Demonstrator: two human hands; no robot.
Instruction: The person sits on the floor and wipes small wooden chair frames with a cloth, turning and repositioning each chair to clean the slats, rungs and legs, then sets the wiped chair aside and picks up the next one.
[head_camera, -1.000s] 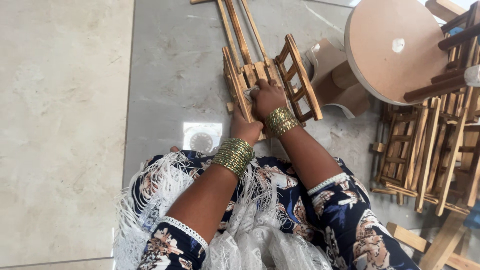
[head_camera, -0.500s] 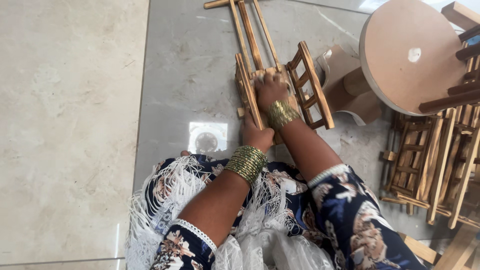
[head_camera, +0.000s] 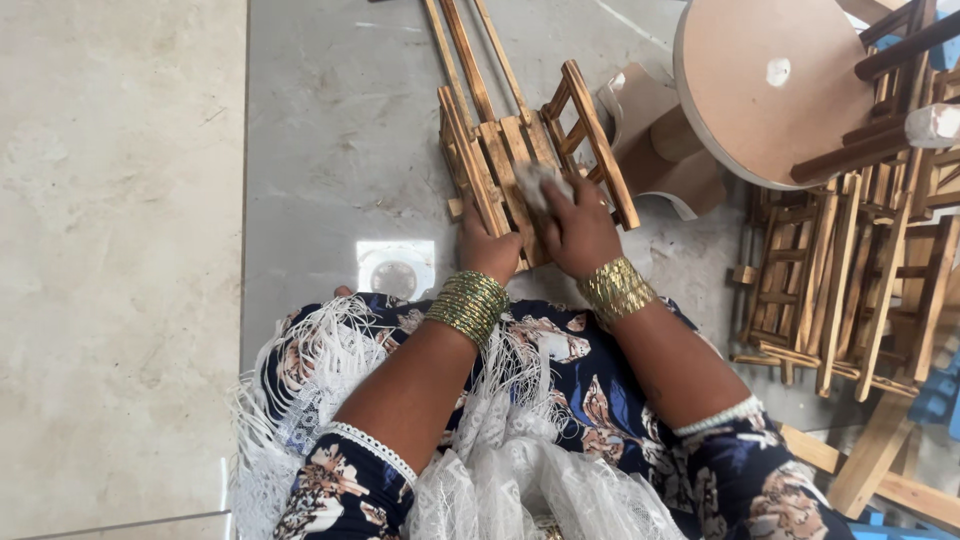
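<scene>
A small wooden slatted chair (head_camera: 500, 130) lies on the grey floor in front of my knees. My left hand (head_camera: 485, 248) grips its near left edge. My right hand (head_camera: 578, 228) presses a small pale piece, perhaps sandpaper (head_camera: 540, 182), flat against the chair's seat slats. Both wrists carry stacks of gold bangles. My lap, in a dark flowered dress with white fringe, fills the lower part of the view.
A round wooden tabletop (head_camera: 770, 85) on a pale base lies at the upper right. Several more small wooden chairs (head_camera: 850, 270) are stacked at the right. Loose wooden planks (head_camera: 880, 470) lie at the lower right. Beige floor tiles (head_camera: 110, 250) extend to the left.
My right hand has slid a little along the seat slats with the pale piece, and my left hand has shifted its hold on the chair's near edge. The view has drifted slightly.
</scene>
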